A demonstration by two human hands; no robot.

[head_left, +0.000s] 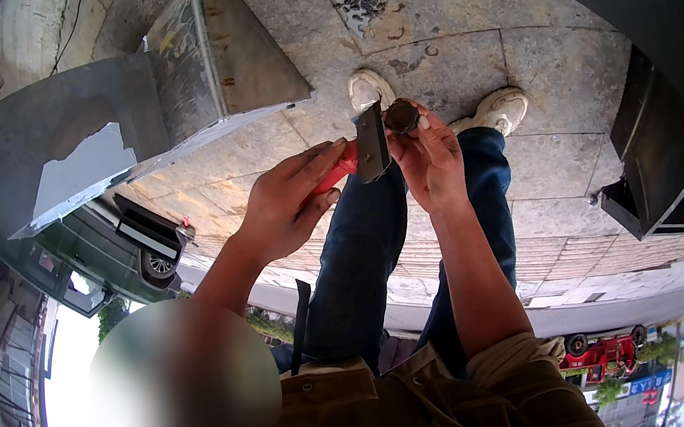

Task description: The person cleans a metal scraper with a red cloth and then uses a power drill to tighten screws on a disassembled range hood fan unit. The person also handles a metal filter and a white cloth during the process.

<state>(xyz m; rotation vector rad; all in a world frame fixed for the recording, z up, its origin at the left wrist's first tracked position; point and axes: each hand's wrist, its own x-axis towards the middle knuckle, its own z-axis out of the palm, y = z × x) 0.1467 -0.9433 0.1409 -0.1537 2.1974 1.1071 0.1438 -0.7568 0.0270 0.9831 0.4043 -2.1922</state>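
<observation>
My left hand point(291, 190) is closed round the red handle point(338, 170) of a scraper. Its wide, flat metal blade point(371, 146) stands up between my two hands. Right beside the blade, my right hand point(435, 157) pinches a small, round, dark brown piece point(401, 117) between thumb and fingers. What that piece is made of I cannot make out. Blade and piece appear to touch or nearly touch at the blade's upper edge. Both hands are held out in front of me, above my legs and shoes.
A large grey sheet-metal box point(251, 60) with a pale patch point(87, 171) is at the left. Dark metal cabinets point(662, 125) stand at the right. The paved floor point(454, 14) has a dark wet spot point(362, 3). A green vehicle point(94, 253) and a red vehicle point(606, 351) are farther off.
</observation>
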